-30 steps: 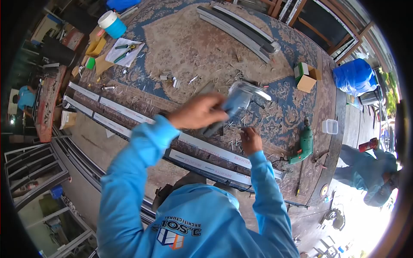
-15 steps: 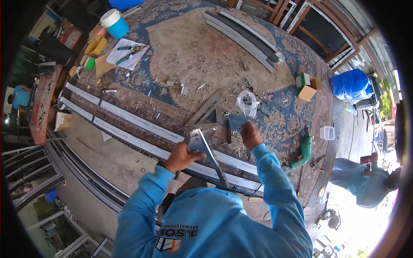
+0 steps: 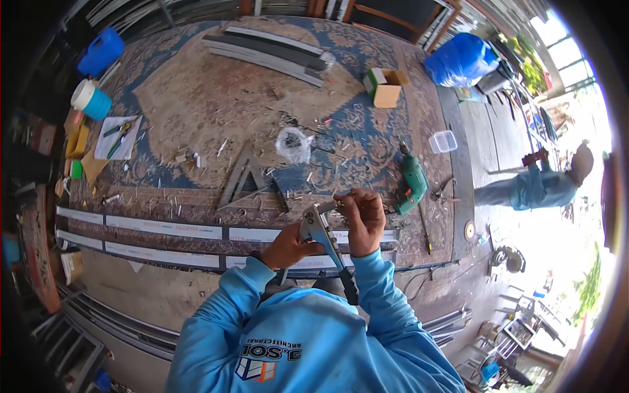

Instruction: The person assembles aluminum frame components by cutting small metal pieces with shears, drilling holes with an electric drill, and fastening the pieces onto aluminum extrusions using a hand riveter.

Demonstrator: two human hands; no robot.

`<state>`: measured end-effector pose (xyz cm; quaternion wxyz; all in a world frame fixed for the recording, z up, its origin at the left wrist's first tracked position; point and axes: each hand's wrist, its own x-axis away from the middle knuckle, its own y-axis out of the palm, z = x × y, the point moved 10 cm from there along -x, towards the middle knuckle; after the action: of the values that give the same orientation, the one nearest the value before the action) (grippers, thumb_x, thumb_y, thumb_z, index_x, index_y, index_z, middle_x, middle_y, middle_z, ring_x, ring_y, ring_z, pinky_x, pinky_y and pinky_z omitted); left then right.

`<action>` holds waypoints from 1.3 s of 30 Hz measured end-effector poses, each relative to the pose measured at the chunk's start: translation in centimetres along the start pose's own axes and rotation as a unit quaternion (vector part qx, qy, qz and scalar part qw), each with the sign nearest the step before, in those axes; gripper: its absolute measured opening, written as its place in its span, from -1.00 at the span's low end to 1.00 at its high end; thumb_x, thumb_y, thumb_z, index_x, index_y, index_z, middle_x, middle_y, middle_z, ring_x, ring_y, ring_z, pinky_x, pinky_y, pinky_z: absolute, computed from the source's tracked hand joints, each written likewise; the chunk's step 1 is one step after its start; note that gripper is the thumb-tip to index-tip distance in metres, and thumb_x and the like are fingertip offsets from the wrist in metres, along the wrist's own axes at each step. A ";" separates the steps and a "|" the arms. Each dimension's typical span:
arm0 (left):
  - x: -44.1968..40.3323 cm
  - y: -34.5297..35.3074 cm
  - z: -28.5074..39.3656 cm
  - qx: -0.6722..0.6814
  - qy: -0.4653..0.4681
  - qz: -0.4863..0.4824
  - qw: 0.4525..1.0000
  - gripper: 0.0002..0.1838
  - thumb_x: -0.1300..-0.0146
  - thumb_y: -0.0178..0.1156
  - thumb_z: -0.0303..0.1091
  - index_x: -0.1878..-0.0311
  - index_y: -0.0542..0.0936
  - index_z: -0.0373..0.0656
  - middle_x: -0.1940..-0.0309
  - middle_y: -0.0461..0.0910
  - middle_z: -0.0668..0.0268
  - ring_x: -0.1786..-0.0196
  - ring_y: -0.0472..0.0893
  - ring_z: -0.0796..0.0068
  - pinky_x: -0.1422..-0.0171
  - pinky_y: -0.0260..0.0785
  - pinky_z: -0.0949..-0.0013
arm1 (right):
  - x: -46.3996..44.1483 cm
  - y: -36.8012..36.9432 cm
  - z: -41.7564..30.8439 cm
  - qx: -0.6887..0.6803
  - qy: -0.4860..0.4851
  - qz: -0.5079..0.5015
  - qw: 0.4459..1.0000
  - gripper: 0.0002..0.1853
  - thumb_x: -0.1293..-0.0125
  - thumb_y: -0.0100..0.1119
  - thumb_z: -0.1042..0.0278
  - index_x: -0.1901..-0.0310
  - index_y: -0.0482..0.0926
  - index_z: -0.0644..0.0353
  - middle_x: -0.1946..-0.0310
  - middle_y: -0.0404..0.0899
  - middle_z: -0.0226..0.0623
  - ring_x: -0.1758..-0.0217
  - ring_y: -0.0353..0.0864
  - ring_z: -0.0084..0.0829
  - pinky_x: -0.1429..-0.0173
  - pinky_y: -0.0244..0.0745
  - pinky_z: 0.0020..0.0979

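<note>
In my left hand I hold a hand riveter with a silver head, its dark-gripped handle slanting down towards my body. The fingers of my right hand are pinched together at the riveter's nose, on something too small to make out. Below both hands lie long aluminium profiles with white printed film, side by side along the near table edge. A triangular set square rests just beyond my left hand. To the right of my right hand is a green power drill.
A clear plastic bag lies mid-table among scattered small bits. Farther off are an open cardboard box, dark profiles and pliers on paper. A clear tub sits at the right edge. Another person stands at right.
My right hand has come back from over the table to the riveter's nose, its fingers now pinched. My left hand still grips the riveter. The view has turned to the right.
</note>
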<state>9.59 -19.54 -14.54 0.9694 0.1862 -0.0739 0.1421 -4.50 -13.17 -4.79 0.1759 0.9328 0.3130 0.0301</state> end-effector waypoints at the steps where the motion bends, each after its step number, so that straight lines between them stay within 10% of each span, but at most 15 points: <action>1: -0.3 0.6 0.1 -0.031 0.005 0.001 1.000 -0.53 -0.25 0.54 -0.21 -0.11 0.59 -0.19 0.08 0.68 0.36 0.01 0.58 0.59 -0.13 0.46 0.33 | 0.4 -1.1 -0.5 0.007 -0.029 0.004 1.000 -0.81 -0.50 0.18 0.59 -0.08 0.51 0.30 0.11 0.67 -0.30 -0.05 0.73 -0.43 -0.14 0.61 -0.41; 6: -1.8 5.0 0.4 -0.074 -0.013 -0.034 0.997 -0.56 -0.31 0.46 -0.37 -0.20 0.55 -0.21 0.09 0.69 0.30 0.03 0.64 0.55 -0.09 0.54 0.35 | 5.3 -8.2 -0.4 0.017 0.002 0.087 0.996 -0.84 -0.57 0.13 0.48 -0.05 0.57 0.36 0.09 0.69 -0.27 0.05 0.69 -0.54 -0.11 0.61 -0.45; 12: -5.6 13.8 -3.9 -0.155 -0.050 -0.012 0.987 -0.55 -0.47 0.29 -0.23 -0.28 0.43 -0.23 0.12 0.64 0.31 0.12 0.64 0.50 0.00 0.50 0.33 | 11.2 -20.9 3.0 0.041 0.120 0.145 0.981 -0.53 -0.61 0.10 0.35 -0.46 0.38 0.23 -0.13 0.60 -0.23 -0.03 0.63 -0.52 -0.05 0.63 -0.42; 15: -8.6 17.7 -7.4 -0.408 -0.040 -0.017 0.912 -0.48 -0.46 0.21 -0.09 -0.26 0.34 -0.25 0.17 0.69 -0.20 0.11 0.70 -0.30 0.06 0.51 -0.16 | 15.8 -27.9 9.7 0.015 0.277 0.176 0.944 -0.55 -0.60 0.13 0.18 -0.35 0.44 0.26 0.01 0.64 -0.25 0.04 0.68 -0.47 0.00 0.62 -0.43; 18: -10.5 20.3 -10.7 -0.486 -0.077 -0.022 0.870 -0.44 -0.46 0.17 -0.06 -0.30 0.27 -0.24 0.21 0.64 -0.37 0.12 0.61 -0.48 0.09 0.44 -0.33 | 16.4 -29.9 9.8 0.017 0.280 0.139 0.950 -0.57 -0.61 0.10 0.13 -0.29 0.48 0.28 0.04 0.66 -0.27 0.07 0.70 -0.44 -0.01 0.63 -0.42; 34: -15.1 25.0 -12.6 -0.654 -0.228 -0.057 0.719 -0.45 -0.40 0.15 -0.19 -0.21 0.31 -0.49 -0.03 0.60 -0.40 -0.16 0.58 -0.35 -0.29 0.42 -0.18 | 11.1 -29.5 19.0 -0.251 0.337 0.085 0.904 -0.34 -0.61 -0.17 -0.31 -0.10 0.60 0.23 0.03 0.71 -0.18 -0.03 0.69 -0.29 -0.15 0.55 -0.30; 39: -6.6 24.6 -7.4 -0.638 -0.053 -0.007 0.768 -0.13 -0.21 0.42 -0.03 -0.35 0.30 -0.49 -0.27 0.44 -0.38 -0.35 0.45 -0.26 -0.45 0.32 -0.03 | 11.0 -28.4 15.3 -0.335 0.363 0.175 0.851 -0.38 -0.53 -0.04 -0.36 0.06 0.59 0.16 0.25 0.63 -0.28 0.24 0.59 -0.33 0.07 0.54 -0.24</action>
<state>-3.43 3.54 -14.26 0.8604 -0.4676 -0.1974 0.0453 -9.37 9.72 -29.51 0.3435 0.7791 0.1573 0.5003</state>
